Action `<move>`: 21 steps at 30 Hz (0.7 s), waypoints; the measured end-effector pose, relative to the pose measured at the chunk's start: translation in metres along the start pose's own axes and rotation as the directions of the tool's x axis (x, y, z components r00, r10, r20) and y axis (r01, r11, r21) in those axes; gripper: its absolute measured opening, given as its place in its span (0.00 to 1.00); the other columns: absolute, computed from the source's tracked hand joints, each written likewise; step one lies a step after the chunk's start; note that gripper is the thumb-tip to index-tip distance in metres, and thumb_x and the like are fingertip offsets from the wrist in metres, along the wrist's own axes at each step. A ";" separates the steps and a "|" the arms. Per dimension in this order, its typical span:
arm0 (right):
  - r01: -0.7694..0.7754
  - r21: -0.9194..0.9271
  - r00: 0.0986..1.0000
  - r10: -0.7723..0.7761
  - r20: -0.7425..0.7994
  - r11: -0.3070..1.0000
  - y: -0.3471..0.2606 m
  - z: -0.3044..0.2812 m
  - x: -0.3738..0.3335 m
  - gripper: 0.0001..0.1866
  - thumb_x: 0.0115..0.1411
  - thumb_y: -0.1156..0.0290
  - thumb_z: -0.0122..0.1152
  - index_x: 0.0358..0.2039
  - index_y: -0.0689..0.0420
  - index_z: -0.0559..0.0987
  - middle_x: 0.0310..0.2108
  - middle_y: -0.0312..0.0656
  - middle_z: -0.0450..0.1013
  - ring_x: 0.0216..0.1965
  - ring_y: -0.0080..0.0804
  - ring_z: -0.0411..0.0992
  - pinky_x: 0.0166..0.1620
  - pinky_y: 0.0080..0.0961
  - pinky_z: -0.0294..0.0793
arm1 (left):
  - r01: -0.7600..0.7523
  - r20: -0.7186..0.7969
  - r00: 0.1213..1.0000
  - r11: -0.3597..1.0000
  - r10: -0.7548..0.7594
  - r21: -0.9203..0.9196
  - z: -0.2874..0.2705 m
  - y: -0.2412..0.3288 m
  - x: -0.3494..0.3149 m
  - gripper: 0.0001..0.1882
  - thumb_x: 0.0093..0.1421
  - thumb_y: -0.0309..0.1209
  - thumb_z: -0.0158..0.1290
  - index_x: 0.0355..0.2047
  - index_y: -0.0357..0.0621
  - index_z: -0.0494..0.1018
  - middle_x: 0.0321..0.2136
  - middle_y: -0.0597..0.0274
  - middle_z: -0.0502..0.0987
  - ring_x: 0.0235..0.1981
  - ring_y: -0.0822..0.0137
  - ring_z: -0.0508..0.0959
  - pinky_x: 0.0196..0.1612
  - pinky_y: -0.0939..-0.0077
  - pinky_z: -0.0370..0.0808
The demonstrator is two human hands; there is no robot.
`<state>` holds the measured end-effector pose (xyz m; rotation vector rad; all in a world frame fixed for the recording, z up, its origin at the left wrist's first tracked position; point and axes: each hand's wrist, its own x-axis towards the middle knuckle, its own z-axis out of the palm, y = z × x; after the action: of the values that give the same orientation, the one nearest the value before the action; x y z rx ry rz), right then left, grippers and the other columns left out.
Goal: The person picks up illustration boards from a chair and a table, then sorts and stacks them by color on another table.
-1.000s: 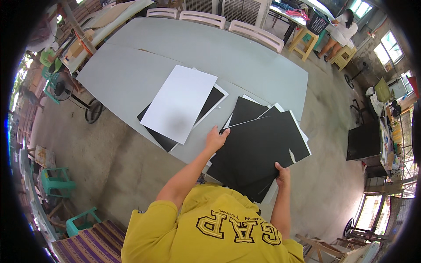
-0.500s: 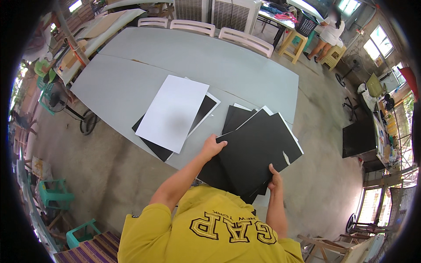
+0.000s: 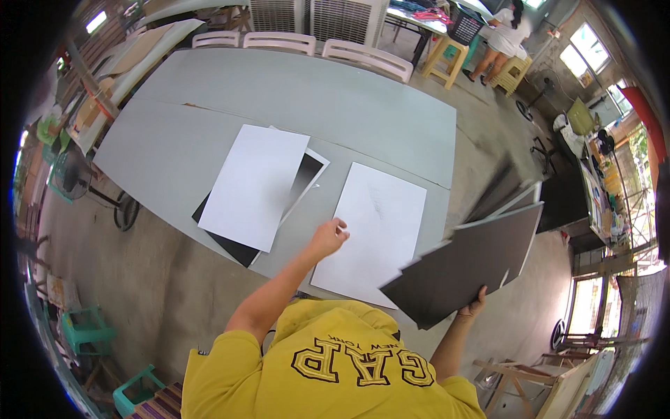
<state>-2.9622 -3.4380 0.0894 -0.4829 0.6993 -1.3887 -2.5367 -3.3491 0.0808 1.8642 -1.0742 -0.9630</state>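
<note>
My right hand grips the lower edge of a stack of black sheets of board, held tilted off the table's right side. Pale edges show between the fanned sheets, and the far ones are blurred. My left hand has its fingers loosely curled with a small gap and holds nothing. It hovers by the left edge of a large white board with a faint grey smudge, lying flat on the table. To its left, another white sheet lies across a black board and a white-edged dark one.
The grey table has seams along its top. White plastic chairs line its far side. A standing fan is at left, with green stools nearer. Another person stands at far right by yellow stools.
The black stack has lifted off the table and swung right in my right hand, uncovering the white board. My left hand has let go of the stack.
</note>
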 end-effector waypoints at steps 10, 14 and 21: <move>0.059 0.350 0.843 -0.234 0.484 0.935 -0.028 -0.033 -0.021 0.23 0.49 0.64 0.58 0.45 0.60 0.69 0.35 0.41 0.70 0.32 0.32 0.67 0.30 0.25 0.69 | -0.800 0.569 0.600 0.438 0.562 0.411 0.109 0.029 -0.057 0.31 0.42 0.38 0.57 0.49 0.53 0.63 0.46 0.50 0.63 0.48 0.50 0.62 0.41 0.53 0.65; 0.021 0.546 0.804 -0.339 0.489 0.838 -0.006 0.001 -0.029 0.16 0.56 0.67 0.50 0.44 0.60 0.70 0.30 0.42 0.69 0.27 0.29 0.64 0.29 0.19 0.65 | -0.833 0.716 0.552 0.242 0.427 0.498 0.129 0.043 -0.071 0.38 0.40 0.41 0.58 0.54 0.65 0.57 0.49 0.50 0.58 0.49 0.47 0.60 0.37 0.44 0.63; -0.071 0.604 0.787 -0.328 0.523 0.794 0.000 -0.002 -0.034 0.16 0.58 0.69 0.47 0.46 0.60 0.69 0.31 0.45 0.69 0.30 0.33 0.66 0.33 0.22 0.65 | -0.801 0.734 0.598 0.233 0.321 0.551 0.136 0.040 -0.065 0.40 0.36 0.42 0.60 0.53 0.72 0.58 0.48 0.50 0.58 0.48 0.48 0.60 0.36 0.42 0.65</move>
<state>-2.9649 -3.4046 0.0939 -0.4339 -0.3297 -1.3883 -2.6925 -3.3374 0.0734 1.5528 -2.7901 -0.3501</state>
